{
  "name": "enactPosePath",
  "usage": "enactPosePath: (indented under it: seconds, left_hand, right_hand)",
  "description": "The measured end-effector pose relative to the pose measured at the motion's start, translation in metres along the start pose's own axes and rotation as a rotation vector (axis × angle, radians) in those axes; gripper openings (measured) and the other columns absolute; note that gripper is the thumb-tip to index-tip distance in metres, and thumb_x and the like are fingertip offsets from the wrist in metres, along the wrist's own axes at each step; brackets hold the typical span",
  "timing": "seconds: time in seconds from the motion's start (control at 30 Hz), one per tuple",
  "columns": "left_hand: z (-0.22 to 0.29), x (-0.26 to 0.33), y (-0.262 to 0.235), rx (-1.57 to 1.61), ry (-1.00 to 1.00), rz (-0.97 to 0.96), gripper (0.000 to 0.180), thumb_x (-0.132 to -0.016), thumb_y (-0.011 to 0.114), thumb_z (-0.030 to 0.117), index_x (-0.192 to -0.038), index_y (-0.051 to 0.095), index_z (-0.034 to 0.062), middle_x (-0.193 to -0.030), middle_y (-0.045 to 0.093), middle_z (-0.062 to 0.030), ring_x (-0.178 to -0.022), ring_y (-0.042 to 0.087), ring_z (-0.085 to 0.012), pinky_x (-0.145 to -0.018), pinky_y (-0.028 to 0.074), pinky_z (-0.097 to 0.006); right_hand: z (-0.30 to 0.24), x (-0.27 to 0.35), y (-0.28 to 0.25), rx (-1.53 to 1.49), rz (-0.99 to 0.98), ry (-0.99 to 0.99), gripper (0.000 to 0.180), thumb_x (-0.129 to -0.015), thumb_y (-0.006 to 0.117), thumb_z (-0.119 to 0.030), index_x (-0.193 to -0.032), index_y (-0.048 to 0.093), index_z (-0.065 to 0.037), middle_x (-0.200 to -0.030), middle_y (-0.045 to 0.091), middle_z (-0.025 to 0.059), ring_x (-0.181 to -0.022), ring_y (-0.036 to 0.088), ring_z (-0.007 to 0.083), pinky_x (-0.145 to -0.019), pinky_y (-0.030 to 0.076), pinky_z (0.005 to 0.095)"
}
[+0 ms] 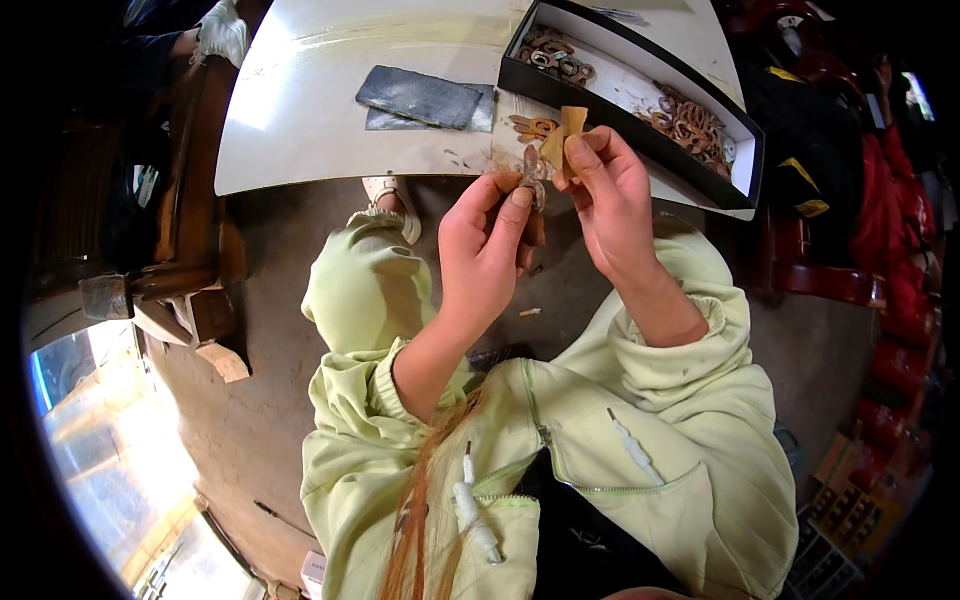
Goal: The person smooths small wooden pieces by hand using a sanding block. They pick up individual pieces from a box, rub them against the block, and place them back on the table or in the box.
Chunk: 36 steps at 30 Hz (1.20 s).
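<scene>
My left hand (485, 240) pinches a small brown looped piece (531, 175), apparently carved wood, upright between thumb and fingers at the table's near edge. Close by on the right, my right hand (612, 205) grips a folded strip of tan paper (566, 140) that looks like sandpaper. The strip's lower part is hidden by my fingers, and I cannot tell whether it touches the piece. A brown scrap (537, 232) shows beneath my left fingers. Just beyond my hands, several orange-brown looped pieces (533, 128) lie on the table.
On the white table (300, 130), dark grey sheets (418, 97) lie left of a long black-walled box (630, 133) with brown looped pieces (690, 125) inside. Another person's white-gloved hand (222, 35) is at the far left. Dark wooden furniture (200, 190) flanks the table's left side.
</scene>
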<state>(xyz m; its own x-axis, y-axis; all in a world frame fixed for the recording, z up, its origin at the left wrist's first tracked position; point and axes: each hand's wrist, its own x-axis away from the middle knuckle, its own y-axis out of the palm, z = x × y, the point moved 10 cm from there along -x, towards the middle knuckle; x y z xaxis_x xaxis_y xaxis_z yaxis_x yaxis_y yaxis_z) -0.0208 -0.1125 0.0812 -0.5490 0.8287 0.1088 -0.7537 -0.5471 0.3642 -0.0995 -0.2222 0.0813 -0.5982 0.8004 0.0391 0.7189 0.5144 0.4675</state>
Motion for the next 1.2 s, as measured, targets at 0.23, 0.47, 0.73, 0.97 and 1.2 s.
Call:
enactPosePath:
  seconds: [0.23,0.47,0.73,0.97,1.2]
  left_hand:
    - [0.0,0.0,-0.006,0.019,-0.017,0.013,0.016,-0.096,0.05,0.014,-0.098,0.055,-0.0003,-0.063,0.054,-0.0031,-0.045,0.042,-0.0054,-0.04,0.03,-0.019]
    - [-0.005,0.0,-0.005,0.013,-0.042,0.032,0.011,-0.095,0.051,0.011,-0.096,0.055,0.0007,-0.06,0.053,-0.0012,-0.042,0.039,-0.0035,-0.038,0.027,-0.018]
    - [0.006,0.002,-0.006,-0.266,0.093,0.078,0.006,-0.09,0.054,0.004,-0.09,0.056,-0.002,-0.06,0.053,-0.002,-0.049,0.045,-0.0051,-0.045,0.035,-0.022]
    - [0.011,0.003,-0.004,-0.511,0.242,0.088,0.006,-0.086,0.057,0.002,-0.09,0.057,-0.0024,-0.063,0.056,-0.0122,-0.05,0.05,-0.0195,-0.051,0.042,-0.028]
    - [0.009,0.005,0.0,-0.574,0.2,0.064,0.007,-0.083,0.059,0.002,-0.088,0.057,-0.0021,-0.068,0.058,-0.0168,-0.057,0.057,-0.0306,-0.054,0.044,-0.032]
  right_hand:
    - [0.004,0.006,0.01,0.003,-0.083,0.058,0.008,-0.091,0.06,-0.011,-0.089,0.053,-0.008,-0.079,0.056,-0.0006,-0.069,0.053,0.0074,-0.063,0.044,0.0213]
    - [0.002,0.01,0.013,0.108,-0.082,0.047,0.013,-0.089,0.064,-0.011,-0.085,0.053,-0.005,-0.076,0.055,-0.0011,-0.065,0.049,0.0056,-0.06,0.042,0.0199]
    - [-0.003,0.007,0.011,0.443,-0.084,-0.039,0.017,-0.086,0.066,-0.01,-0.08,0.051,-0.005,-0.073,0.054,-0.0018,-0.065,0.048,0.0022,-0.058,0.04,0.0183]
    - [0.0,0.01,0.007,0.546,-0.068,-0.088,0.019,-0.085,0.066,-0.009,-0.076,0.05,-0.004,-0.07,0.055,-0.0016,-0.064,0.049,0.0023,-0.057,0.04,0.0189]
    - [-0.01,0.012,0.007,0.58,-0.013,-0.208,0.019,-0.087,0.065,-0.008,-0.079,0.048,-0.005,-0.071,0.048,-0.0047,-0.063,0.041,0.0008,-0.056,0.036,0.0172]
